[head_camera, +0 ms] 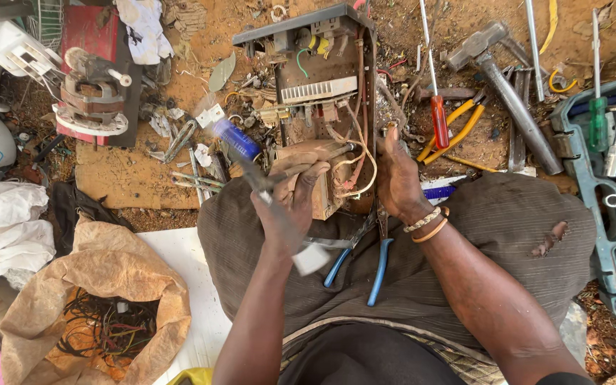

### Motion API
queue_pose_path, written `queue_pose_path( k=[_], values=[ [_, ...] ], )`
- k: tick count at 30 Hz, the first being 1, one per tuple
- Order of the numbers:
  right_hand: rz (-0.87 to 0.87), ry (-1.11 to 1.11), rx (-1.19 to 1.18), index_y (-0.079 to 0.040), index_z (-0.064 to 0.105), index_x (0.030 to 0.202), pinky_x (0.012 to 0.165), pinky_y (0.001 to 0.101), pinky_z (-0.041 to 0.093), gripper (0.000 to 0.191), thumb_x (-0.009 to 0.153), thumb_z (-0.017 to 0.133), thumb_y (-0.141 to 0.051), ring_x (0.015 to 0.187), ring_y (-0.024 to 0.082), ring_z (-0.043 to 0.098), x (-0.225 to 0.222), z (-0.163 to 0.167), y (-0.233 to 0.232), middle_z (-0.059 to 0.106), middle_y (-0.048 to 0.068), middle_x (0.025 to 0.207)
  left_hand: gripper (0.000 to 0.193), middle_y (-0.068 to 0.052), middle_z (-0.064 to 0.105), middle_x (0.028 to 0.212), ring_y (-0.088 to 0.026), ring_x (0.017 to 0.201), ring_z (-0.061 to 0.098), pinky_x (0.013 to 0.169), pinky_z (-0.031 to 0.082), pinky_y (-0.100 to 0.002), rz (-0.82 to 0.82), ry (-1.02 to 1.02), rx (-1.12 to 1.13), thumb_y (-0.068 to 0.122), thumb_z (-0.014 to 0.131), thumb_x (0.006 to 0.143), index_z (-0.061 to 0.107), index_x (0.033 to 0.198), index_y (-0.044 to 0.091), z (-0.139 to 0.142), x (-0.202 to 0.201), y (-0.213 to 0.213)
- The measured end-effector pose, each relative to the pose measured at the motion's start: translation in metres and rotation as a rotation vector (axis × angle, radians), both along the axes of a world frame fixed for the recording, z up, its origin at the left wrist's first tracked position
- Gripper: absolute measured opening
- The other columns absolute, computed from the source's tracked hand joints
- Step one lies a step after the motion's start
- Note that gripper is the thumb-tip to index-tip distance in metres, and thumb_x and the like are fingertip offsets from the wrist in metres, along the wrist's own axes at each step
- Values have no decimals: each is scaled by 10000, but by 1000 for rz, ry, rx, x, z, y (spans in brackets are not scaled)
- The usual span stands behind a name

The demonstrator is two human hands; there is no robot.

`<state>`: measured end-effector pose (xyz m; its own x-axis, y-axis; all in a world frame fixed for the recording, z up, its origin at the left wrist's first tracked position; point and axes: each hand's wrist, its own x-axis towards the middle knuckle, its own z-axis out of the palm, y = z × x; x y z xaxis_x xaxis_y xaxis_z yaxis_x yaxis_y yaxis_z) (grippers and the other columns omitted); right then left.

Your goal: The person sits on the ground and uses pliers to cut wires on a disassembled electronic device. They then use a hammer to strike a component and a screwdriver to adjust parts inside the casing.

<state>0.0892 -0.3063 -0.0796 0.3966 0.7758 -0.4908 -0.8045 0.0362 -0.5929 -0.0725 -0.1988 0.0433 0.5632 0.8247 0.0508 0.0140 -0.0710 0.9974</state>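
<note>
Both hands are set at the near end of the opened metal chassis [322,107], whose long axis runs away from the person: the left hand [295,192] is closed around a blurred tool [247,160], the right hand [397,178] is clamped on the chassis edge, blue-handled pliers [365,267] left on the lap

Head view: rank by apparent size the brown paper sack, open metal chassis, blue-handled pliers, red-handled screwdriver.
1. Brown paper sack, largest, though it sits nearer the camera.
2. Open metal chassis with wiring.
3. Blue-handled pliers and red-handled screwdriver: similar length, and the pliers are partly hidden, so unranked.
</note>
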Motion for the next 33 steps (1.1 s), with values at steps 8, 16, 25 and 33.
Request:
queue_pose_path(
  k=[8, 16, 25, 33],
  values=[
    [-2, -10, 33, 157, 417, 1496, 1185, 460, 399, 741, 1029, 642, -372, 1339, 315, 524, -2, -10, -2, 573, 271, 1443, 232, -149, 718, 1121, -233, 1050, 720, 892, 599, -365, -23, 411, 352, 89, 674, 1032, 665, 1221, -45, 1, -11, 7],
    [28, -107, -328, 42, 409, 1485, 1141, 344, 390, 543, 1041, 535, -244, 1331, 188, 547, -1, 4, 6, 561, 190, 1441, 285, -133, 716, 1150, -235, 1142, 673, 973, 558, -439, -21, 396, 541, 193, 750, 950, 672, 1185, 50, 16, 22, 7],
    [-77, 42, -244, 88, 450, 1430, 941, 286, 607, 514, 1006, 563, -182, 1060, 200, 711, -3, 1, 6, 695, 176, 1196, 318, -110, 776, 1138, -244, 1054, 761, 940, 612, -397, 36, 283, 270, 182, 814, 910, 684, 1173, 61, 32, 27, 6],
    [-31, 42, -221, 78, 430, 1465, 943, 338, 543, 560, 1024, 573, -236, 1047, 229, 685, -1, 8, 6, 684, 216, 1220, 246, -60, 789, 1207, -173, 1030, 795, 876, 643, -318, -124, 446, 474, 88, 733, 1019, 693, 1260, 119, 22, 24, 8]
  ],
)
